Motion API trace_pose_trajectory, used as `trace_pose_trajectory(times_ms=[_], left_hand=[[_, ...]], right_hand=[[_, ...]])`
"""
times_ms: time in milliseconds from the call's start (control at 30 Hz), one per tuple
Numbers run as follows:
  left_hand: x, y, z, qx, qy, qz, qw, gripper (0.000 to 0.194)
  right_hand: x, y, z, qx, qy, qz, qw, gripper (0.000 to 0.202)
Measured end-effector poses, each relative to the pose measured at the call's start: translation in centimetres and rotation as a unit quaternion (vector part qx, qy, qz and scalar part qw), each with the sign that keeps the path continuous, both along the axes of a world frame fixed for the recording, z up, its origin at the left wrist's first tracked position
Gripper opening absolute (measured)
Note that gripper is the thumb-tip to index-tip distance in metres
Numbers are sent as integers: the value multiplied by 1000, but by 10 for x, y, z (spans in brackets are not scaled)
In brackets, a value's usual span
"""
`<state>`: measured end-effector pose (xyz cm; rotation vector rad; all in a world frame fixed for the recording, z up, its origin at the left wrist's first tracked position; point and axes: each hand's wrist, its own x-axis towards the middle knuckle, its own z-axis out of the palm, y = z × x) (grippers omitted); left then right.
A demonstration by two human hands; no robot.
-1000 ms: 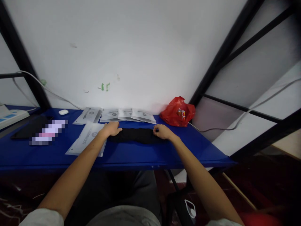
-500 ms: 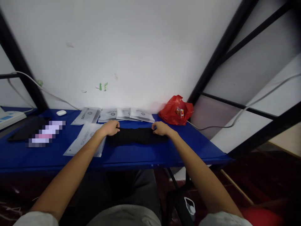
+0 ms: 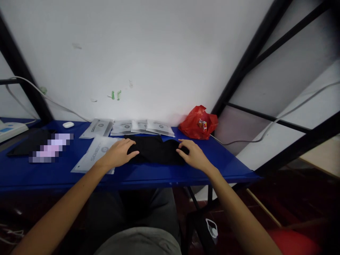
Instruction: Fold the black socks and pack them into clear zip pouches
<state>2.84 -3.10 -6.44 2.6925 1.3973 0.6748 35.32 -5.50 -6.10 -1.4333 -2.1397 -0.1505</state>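
A black cloth point(image 3: 156, 150) lies spread on the blue table point(image 3: 148, 179), between my two hands. My left hand point(image 3: 122, 152) rests at the cloth's left end, thumb and fingers apart. At the right end, my right hand point(image 3: 192, 153) touches the cloth with its thumb and fingers also parted. Beside my left hand lies a translucent printed bag point(image 3: 91, 156), partly under my wrist.
Several flat printed packets point(image 3: 127, 127) line the back of the table by the wall. A red plastic bag point(image 3: 199, 124) sits at the back right. On the left are a white case point(image 3: 68, 124), a dark flat object point(image 3: 26, 145) and a white device point(image 3: 12, 131).
Both hands have loosened their pinch on the cloth and their fingers have spread. The cloth now reaches farther back on its left side.
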Motion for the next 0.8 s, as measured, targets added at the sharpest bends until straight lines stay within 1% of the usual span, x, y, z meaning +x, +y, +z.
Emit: trace_pose_trajectory(times_ms=[100, 167, 300, 367, 433, 567, 667, 733, 800], left_hand=[[4, 7, -9, -49, 43, -14, 998, 44], [6, 12, -12, -81, 80, -17, 993, 42], [10, 19, -13, -109, 136, -9, 985, 38], [11, 22, -10, -108, 154, 9, 982, 35], [12, 26, -6, -102, 170, 31, 980, 31], [11, 36, 4, -128, 182, 59, 973, 27], [12, 44, 11, -143, 180, 62, 971, 17], [13, 46, 15, -119, 169, 61, 976, 12], [11, 42, 21, -59, 136, 66, 987, 14]], right_hand=[[-9, 4, -5, -54, -43, 14, 998, 32], [-14, 11, -8, -96, -75, 20, 992, 37], [-18, 30, -10, -157, -118, 13, 981, 37], [-18, 39, -8, -185, -123, 9, 975, 36], [-18, 46, -6, -202, -119, 6, 972, 30], [-20, 57, 0, -195, -113, -9, 974, 13], [-24, 62, 4, -188, -113, -22, 975, 8], [-25, 63, 7, -175, -111, -32, 978, 7], [-24, 58, 12, -138, -93, -42, 985, 7]])
